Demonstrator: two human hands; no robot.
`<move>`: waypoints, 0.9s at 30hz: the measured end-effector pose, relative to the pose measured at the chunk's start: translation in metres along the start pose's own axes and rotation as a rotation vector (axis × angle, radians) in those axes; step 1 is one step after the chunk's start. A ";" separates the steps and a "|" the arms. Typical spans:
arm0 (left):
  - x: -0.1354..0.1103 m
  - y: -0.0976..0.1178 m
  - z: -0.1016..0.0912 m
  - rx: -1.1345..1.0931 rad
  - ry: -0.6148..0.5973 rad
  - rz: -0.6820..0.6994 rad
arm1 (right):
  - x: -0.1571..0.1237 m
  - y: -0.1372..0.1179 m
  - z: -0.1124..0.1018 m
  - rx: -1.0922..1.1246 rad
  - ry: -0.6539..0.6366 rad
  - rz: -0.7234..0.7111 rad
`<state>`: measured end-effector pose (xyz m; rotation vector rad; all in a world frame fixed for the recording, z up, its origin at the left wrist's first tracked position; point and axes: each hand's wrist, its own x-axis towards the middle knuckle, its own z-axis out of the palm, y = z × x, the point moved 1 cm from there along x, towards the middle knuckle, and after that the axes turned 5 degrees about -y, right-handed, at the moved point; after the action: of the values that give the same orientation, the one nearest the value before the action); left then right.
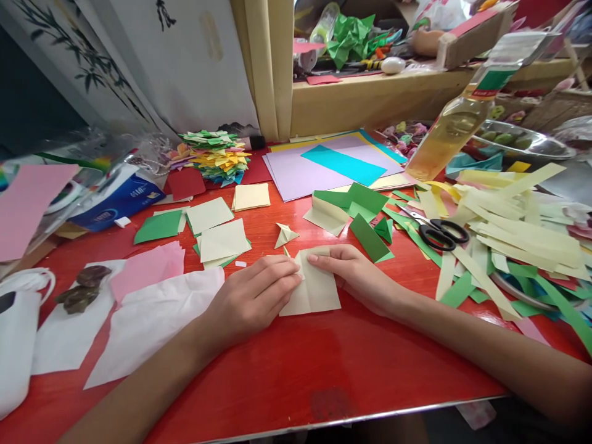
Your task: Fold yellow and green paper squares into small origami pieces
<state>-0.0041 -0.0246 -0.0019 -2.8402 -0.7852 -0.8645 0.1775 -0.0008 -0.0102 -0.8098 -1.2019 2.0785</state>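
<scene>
Paper [320, 295] is showing a crease at the table [259, 382], my left hand [259, 287] holding its left side, my right hand [354, 271] its far edge. One folded piece [285, 235] is sitting beyond, seemingly done; pale squares [224, 239] are lying flat, unfolded

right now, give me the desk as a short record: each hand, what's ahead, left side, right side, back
left hand: fingertips on cream paper
right hand: thumb over the same paper, near its top edge
paper: creased
ahead: small folded piece
left side: cream squares, pink paper
right side: scissors among paper strips
back: lilac sheets, blue strip on top; bottle to their right
</scene>
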 end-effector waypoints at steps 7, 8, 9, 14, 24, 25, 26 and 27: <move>0.001 0.000 0.001 -0.008 -0.002 0.013 | 0.000 -0.004 0.001 -0.022 -0.005 -0.011; 0.002 0.000 0.001 -0.014 -0.009 0.005 | 0.000 -0.004 0.001 -0.040 0.001 -0.008; 0.002 0.000 0.001 -0.022 -0.017 -0.005 | -0.001 -0.005 0.001 -0.058 0.007 -0.004; 0.002 0.001 0.002 -0.055 -0.016 -0.052 | -0.001 -0.004 0.002 -0.113 0.030 -0.014; 0.008 0.011 -0.004 -0.382 -0.126 -0.519 | -0.005 -0.005 0.003 -0.494 0.105 -0.059; 0.009 0.011 -0.005 -0.419 -0.131 -0.563 | -0.005 -0.005 0.003 -0.539 0.098 -0.077; 0.010 0.011 -0.005 -0.452 -0.139 -0.602 | -0.006 -0.006 0.003 -0.579 0.089 -0.089; 0.010 0.011 -0.005 -0.482 -0.149 -0.639 | -0.006 -0.006 0.003 -0.610 0.076 -0.095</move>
<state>0.0064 -0.0309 0.0082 -3.1110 -1.7870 -1.0221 0.1803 -0.0049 -0.0023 -1.0587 -1.8245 1.5924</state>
